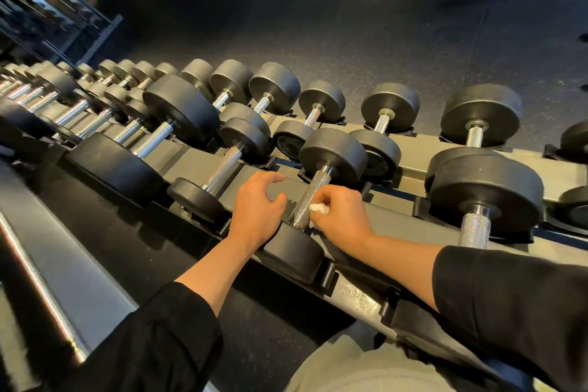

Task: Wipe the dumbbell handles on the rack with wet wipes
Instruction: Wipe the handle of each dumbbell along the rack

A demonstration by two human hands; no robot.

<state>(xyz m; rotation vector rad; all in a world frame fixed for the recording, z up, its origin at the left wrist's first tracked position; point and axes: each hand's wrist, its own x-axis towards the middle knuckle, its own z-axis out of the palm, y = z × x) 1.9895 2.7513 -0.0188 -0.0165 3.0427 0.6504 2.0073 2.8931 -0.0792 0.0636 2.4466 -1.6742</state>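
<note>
Two hands are at work on one dumbbell, the nearest on the rack (359,293), lying in its cradle right between them. Your right hand (342,219) has its fingers curled round a bunched white wet wipe (319,209) and presses it against the right flank of the knurled handle (308,200), low down near the closer weight head (294,251). Your left hand (259,205) hangs just left of the handle with fingers loosely bent, gripping nothing. To do this stroke well, I would spread the wipe wider so it wraps more of the bar, then run it from the near collar up to the far head, turning your wrist so the underside gets covered too. Let your left hand settle on the near weight head to stop the dumbbell rolling. The next handle (474,231) waits further off to the right of your wiping hand.
</note>
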